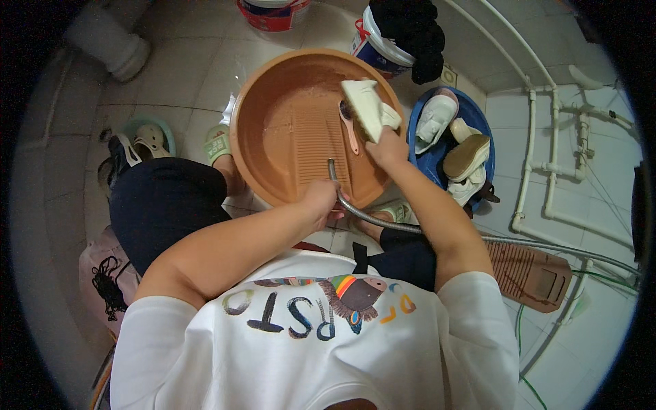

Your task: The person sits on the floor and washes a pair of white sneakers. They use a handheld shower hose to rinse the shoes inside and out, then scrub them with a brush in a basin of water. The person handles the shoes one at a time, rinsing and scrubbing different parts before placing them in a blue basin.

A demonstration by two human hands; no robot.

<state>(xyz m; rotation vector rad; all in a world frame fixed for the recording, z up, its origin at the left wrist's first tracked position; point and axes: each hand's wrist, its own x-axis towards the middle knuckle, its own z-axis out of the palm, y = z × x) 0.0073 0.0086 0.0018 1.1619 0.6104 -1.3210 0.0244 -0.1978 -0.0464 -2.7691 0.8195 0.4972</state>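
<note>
My left hand (321, 201) is closed round a grey metal shower hose (355, 212) near its end. The hose's open end points into a large orange-brown basin (247, 147) and lies over its ribbed washboard part (311, 140). My right hand (388, 147) grips a white shoe (369, 113), held tilted above the basin's right side. Beside the shoe, a scrubbing brush (350, 133) with a pink handle and dark bristles rests in the basin. My right fingers are partly hidden by the shoe.
On the right stands a blue tub (417, 116) with several shoes. A bucket (369, 44) with dark cloth stands behind. Another bucket (273, 15) is at the back. A brown washboard (526, 273) lies near white wall pipes (529, 157). Shoes and a green basin (167, 133) are left.
</note>
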